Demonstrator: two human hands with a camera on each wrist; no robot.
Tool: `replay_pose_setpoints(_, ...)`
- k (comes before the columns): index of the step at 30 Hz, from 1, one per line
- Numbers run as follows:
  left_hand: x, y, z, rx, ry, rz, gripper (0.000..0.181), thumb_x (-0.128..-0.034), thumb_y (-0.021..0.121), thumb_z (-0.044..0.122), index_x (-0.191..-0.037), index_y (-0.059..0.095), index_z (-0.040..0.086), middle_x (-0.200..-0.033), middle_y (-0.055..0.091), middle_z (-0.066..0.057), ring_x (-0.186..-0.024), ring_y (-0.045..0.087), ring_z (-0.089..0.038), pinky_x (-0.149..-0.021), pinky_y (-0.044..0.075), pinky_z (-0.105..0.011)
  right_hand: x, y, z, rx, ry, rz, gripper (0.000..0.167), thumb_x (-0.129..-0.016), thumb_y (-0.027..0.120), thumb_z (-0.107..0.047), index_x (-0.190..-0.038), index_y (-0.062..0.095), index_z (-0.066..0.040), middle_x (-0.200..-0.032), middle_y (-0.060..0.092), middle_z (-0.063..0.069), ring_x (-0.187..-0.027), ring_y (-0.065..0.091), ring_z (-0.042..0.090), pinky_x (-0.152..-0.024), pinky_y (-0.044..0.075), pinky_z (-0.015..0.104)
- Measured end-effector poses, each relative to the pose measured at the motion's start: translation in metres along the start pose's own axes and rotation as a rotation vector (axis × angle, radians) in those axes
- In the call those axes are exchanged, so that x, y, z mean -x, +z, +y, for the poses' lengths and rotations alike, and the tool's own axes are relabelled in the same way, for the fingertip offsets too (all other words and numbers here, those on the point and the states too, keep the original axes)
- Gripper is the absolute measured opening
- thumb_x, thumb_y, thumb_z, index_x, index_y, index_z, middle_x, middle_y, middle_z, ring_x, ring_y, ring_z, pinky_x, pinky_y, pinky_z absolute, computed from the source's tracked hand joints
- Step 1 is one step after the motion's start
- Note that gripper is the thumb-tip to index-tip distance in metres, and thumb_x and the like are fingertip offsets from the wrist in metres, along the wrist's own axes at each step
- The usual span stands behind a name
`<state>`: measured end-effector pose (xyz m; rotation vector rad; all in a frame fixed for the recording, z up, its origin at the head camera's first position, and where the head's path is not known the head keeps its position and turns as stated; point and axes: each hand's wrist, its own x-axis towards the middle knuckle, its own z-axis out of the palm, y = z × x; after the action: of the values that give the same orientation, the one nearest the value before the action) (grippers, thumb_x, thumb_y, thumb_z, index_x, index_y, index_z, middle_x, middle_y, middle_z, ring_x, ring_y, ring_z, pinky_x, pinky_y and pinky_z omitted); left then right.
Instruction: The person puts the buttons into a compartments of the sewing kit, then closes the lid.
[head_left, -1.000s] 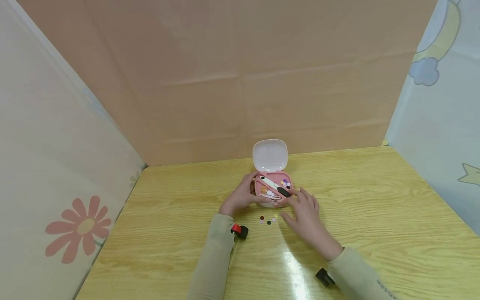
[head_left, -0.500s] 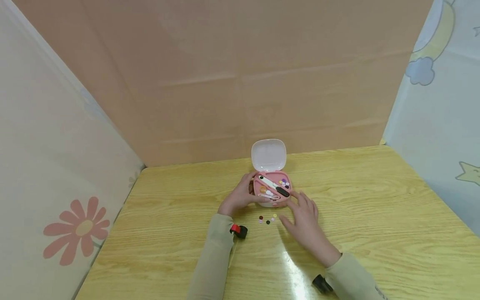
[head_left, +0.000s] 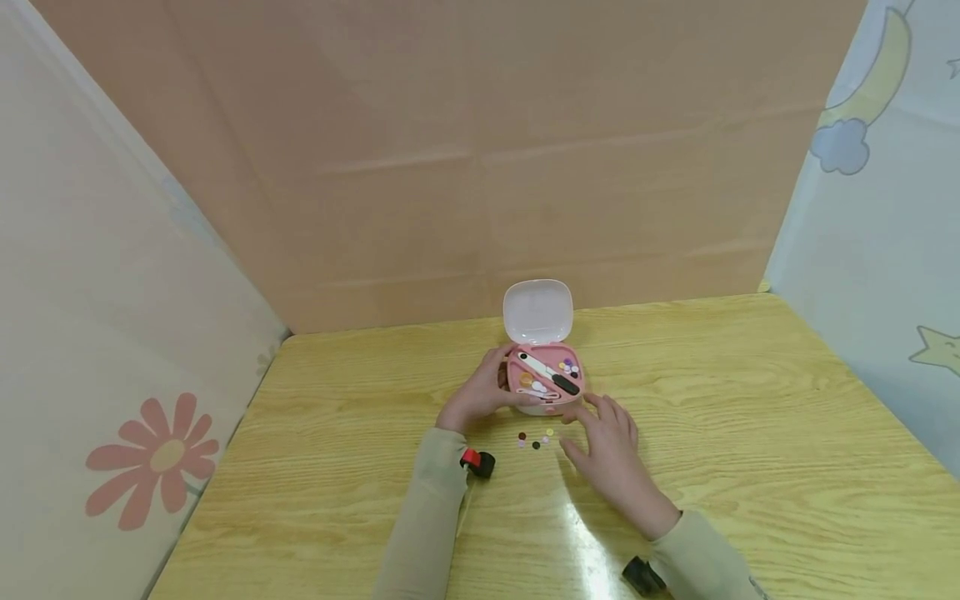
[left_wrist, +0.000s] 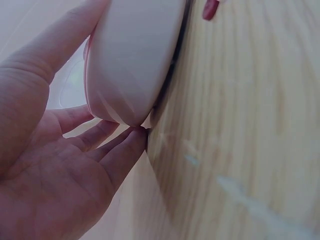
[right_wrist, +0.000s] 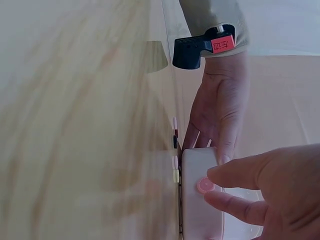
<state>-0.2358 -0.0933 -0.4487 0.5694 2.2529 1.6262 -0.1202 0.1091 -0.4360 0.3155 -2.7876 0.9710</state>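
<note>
The white and pink box stands on the table with its white lid raised. My left hand grips its left side, thumb along the front edge, fingers round the side wall. A white tool with a black handle lies diagonally across the pink tray. Small coloured discs fill the right compartment; orange and white pieces and a pale loop lie in the left. My right hand is at the front right corner, fingers slightly bent, holding nothing. In the right wrist view, its thumb and a finger are beside the round pink button.
Several loose coloured discs lie on the wooden table just in front of the box, between the hands. Black wrist devices hang beside both sleeves. A plain brown backdrop stands behind the table, with patterned sheets at both sides.
My right hand's fingers have drawn back slightly from the tray's right edge toward the front of the box. The left hand keeps its grip, and the box and discs lie as before.
</note>
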Motion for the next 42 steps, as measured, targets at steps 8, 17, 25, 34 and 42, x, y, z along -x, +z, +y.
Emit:
replay_pose_setpoints(8,-0.001,-0.001,0.001,-0.017,0.001,0.005,0.093,-0.0733,0.085,0.021,-0.149,0.03,0.02,-0.132,0.034,-0.001,-0.114,0.049,-0.016,-0.094,0.045,-0.029,-0.004,0.001,-0.003,0.007,0.039,-0.036,0.023,-0.081,0.075,-0.014,-0.101,0.067,-0.007,-0.137,0.041,0.031,-0.125,0.031,0.056,-0.099,0.017,0.07)
replay_pose_setpoints(17,-0.003,-0.001,0.0,0.001,0.003,-0.002,0.093,-0.0736,0.085,0.018,-0.149,0.029,0.021,-0.133,0.033,-0.002,-0.116,0.049,-0.015,-0.095,0.044,-0.027,-0.008,0.005,0.001,-0.01,0.091,-0.087,0.023,-0.082,0.073,-0.015,-0.102,0.066,-0.007,-0.138,0.039,0.033,-0.126,0.031,0.056,-0.098,0.018,0.071)
replay_pose_setpoints(25,-0.002,-0.001,0.0,-0.011,-0.002,-0.005,0.093,-0.074,0.084,0.019,-0.149,0.029,0.019,-0.132,0.033,-0.003,-0.117,0.049,-0.017,-0.095,0.044,-0.027,-0.008,0.012,0.002,-0.03,0.1,-0.084,0.026,-0.08,0.075,-0.015,-0.103,0.067,-0.006,-0.14,0.036,0.034,-0.126,0.029,0.057,-0.1,0.017,0.07)
replay_pose_setpoints(34,-0.001,-0.001,0.001,-0.012,-0.02,0.0,0.095,-0.0737,0.085,0.02,-0.15,0.028,0.02,-0.132,0.034,-0.001,-0.118,0.048,-0.015,-0.097,0.043,-0.027,-0.007,0.018,0.001,-0.043,0.129,-0.083,0.028,-0.079,0.076,-0.015,-0.105,0.067,-0.007,-0.141,0.032,0.034,-0.129,0.025,0.055,-0.102,0.014,0.068)
replay_pose_setpoints(42,-0.002,-0.001,-0.001,-0.021,-0.021,0.0,0.096,-0.0737,0.085,0.019,-0.15,0.027,0.022,-0.133,0.033,-0.001,-0.118,0.047,-0.013,-0.096,0.043,-0.026,-0.007,0.02,0.001,-0.058,0.135,-0.062,0.029,-0.078,0.077,-0.012,-0.106,0.068,-0.009,-0.141,0.031,0.033,-0.129,0.023,0.049,-0.101,0.012,0.066)
